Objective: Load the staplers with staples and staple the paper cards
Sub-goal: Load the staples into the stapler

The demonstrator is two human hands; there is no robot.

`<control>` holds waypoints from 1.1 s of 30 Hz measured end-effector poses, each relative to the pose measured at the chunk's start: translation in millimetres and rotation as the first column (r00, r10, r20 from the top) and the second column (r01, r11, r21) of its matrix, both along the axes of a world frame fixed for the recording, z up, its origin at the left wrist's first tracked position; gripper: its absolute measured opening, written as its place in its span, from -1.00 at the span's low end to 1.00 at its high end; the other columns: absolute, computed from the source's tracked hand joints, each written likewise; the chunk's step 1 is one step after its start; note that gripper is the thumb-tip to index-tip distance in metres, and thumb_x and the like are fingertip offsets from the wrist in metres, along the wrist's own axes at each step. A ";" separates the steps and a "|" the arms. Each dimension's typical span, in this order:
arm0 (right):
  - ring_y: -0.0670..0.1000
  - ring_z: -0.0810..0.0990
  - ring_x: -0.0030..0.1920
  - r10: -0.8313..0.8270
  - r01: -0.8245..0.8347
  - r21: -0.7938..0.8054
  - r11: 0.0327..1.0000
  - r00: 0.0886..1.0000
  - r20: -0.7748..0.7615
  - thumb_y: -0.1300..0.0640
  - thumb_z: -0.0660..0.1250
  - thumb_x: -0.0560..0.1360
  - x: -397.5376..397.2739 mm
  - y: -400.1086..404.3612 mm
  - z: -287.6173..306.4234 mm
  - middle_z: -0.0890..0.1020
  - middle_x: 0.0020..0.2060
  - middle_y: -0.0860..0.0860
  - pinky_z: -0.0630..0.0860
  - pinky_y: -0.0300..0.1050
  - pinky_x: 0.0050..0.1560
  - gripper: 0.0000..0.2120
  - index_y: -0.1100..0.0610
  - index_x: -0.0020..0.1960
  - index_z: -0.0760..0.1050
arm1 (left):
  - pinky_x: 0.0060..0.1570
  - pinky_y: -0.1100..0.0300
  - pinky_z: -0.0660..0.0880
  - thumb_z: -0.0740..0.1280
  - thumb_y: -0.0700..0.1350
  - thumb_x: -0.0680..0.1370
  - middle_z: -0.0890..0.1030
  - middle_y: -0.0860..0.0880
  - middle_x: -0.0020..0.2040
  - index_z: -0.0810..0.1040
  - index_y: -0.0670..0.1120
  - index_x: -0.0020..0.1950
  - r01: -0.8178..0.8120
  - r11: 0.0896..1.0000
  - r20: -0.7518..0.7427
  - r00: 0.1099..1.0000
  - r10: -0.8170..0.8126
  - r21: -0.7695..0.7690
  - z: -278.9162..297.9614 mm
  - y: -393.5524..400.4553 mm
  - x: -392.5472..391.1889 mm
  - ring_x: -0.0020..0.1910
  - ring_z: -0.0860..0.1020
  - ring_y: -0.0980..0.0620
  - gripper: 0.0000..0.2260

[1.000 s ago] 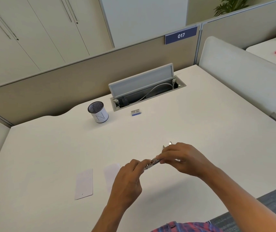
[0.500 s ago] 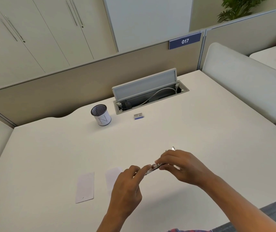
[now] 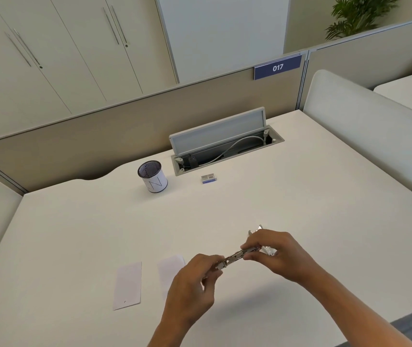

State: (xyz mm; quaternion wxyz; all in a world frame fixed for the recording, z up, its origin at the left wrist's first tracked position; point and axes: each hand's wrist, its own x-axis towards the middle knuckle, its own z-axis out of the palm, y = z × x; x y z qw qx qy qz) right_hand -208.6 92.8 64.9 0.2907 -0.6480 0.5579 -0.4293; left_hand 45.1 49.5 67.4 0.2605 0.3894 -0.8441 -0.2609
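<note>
While both hands met just below the middle of the frame, a small metal stapler [image 3: 241,255] was held between them above the white bench [image 3: 300,201]. The left hand [image 3: 192,284] had its fingers curled, pinching the stapler's lower-left end between thumb and fingertips. The right hand [image 3: 282,256] gripped the upper-right part, fingers bent over the top and thumb underneath, so that much of the body was hidden. A shiny metal part of the stapler stuck out above the right knuckles, toward the middle of the frame; whether the stapler was opened up there could not be told for certain.

To the lower left of the hands, two white paper cards lay flat on the bench. The left card [image 3: 127,285] lay fully in view, with a small hole near its bottom edge. The right card [image 3: 168,267] lay just beside it, apart from it, and its lower part was covered by the left hand.

Higher in the frame, well apart from the hands, a small staple box [image 3: 209,178] with a blue edge sat on the bench, near the front of an open cable tray [image 3: 225,151] whose grey lid stood raised. Left of the box stood a mesh pen cup [image 3: 152,176] wrapped in a white sleeve. A blue sign [image 3: 278,67] reading 017 was fixed to the partition at the upper right.
</note>
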 end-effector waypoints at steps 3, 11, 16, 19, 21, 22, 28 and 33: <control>-0.05 0.61 -0.14 -0.001 -0.005 0.098 0.995 0.999 0.054 0.15 0.59 0.45 -7.0 -0.9 1.9 0.69 -0.23 -0.15 0.46 -0.28 -0.02 -0.83 -0.09 -0.03 0.73 | -0.26 0.30 0.50 0.58 -0.15 0.44 0.68 0.19 -0.10 0.66 0.14 0.03 -0.121 0.974 -0.129 0.981 0.147 0.194 7.3 -4.3 -1.8 -0.16 0.63 0.10 -0.74; -0.05 0.64 -0.20 -0.004 -0.043 0.269 0.962 0.986 0.169 0.12 0.60 0.45 -10.1 -4.7 11.2 0.72 -0.31 0.00 0.56 0.05 0.15 -0.87 -0.07 -0.05 0.76 | -0.15 0.25 0.57 0.68 -0.17 0.29 0.71 0.05 -0.18 0.68 0.14 -0.01 -0.191 0.873 -0.272 0.901 0.337 0.448 20.0 -11.4 -3.8 -0.16 0.67 0.05 -0.63; 0.04 0.70 -0.19 0.019 -0.100 0.338 0.936 0.972 0.235 0.18 0.59 0.45 -13.1 -6.0 17.4 0.73 -0.26 0.06 0.58 0.09 0.11 -0.88 -0.02 -0.08 0.77 | -0.39 0.21 0.46 0.68 -0.13 0.30 0.70 0.05 -0.17 0.66 0.18 0.01 -0.175 0.856 -0.290 0.892 0.347 0.486 26.4 -11.7 -3.3 -0.20 0.66 0.04 -0.61; 0.10 0.71 -0.18 0.008 -0.100 0.365 0.925 0.969 0.245 0.19 0.59 0.45 -14.6 -4.9 14.3 0.73 -0.22 0.13 0.60 0.12 0.09 -0.87 -0.03 -0.08 0.77 | -0.41 0.23 0.43 0.67 -0.15 0.32 0.69 0.02 -0.17 0.67 0.15 0.00 -0.168 0.850 -0.302 0.885 0.353 0.500 26.9 -11.4 -3.2 -0.28 0.61 0.03 -0.64; 0.12 0.72 -0.17 -0.004 -0.093 0.383 0.919 0.969 0.246 0.20 0.58 0.46 -14.2 -3.6 10.6 0.73 -0.23 0.14 0.59 0.06 0.04 -0.87 -0.02 -0.09 0.77 | -0.41 0.20 0.42 0.65 -0.17 0.35 0.68 0.00 -0.17 0.67 0.15 0.00 -0.158 0.842 -0.319 0.877 0.359 0.515 24.4 -11.0 -3.2 -0.31 0.56 0.01 -0.66; 0.11 0.72 -0.18 -0.014 -0.090 0.392 0.915 0.967 0.256 0.21 0.58 0.46 -13.7 -2.8 8.9 0.73 -0.24 0.14 0.58 0.01 0.03 -0.87 -0.01 -0.09 0.77 | -0.39 0.17 0.43 0.64 -0.18 0.36 0.68 -0.01 -0.17 0.66 0.15 0.01 -0.153 0.840 -0.329 0.872 0.363 0.521 22.2 -10.4 -3.5 -0.31 0.56 -0.03 -0.67; 0.03 0.71 -0.22 -0.047 -0.080 0.426 0.901 0.959 0.281 0.21 0.56 0.47 -7.1 -0.6 -1.6 0.73 -0.32 0.12 0.54 -0.16 -0.03 -0.89 0.00 -0.10 0.77 | -0.12 -0.20 0.58 0.59 -0.18 0.43 0.67 -0.03 -0.18 0.61 0.17 0.08 -0.194 0.822 -0.309 0.860 0.405 0.536 1.0 0.6 -7.7 -0.21 0.60 -0.27 -0.65; 0.04 0.71 -0.26 -0.097 -0.057 0.454 0.889 0.946 0.309 0.23 0.58 0.45 -1.0 1.5 -15.5 0.70 -0.33 0.15 0.51 -0.28 -0.11 -0.92 0.06 -0.11 0.77 | -0.13 -0.18 0.55 0.59 -0.19 0.43 0.67 -0.05 -0.19 0.61 0.18 0.04 -0.229 0.787 -0.284 0.845 0.453 0.573 -9.5 7.5 -9.4 -0.21 0.57 -0.31 -0.66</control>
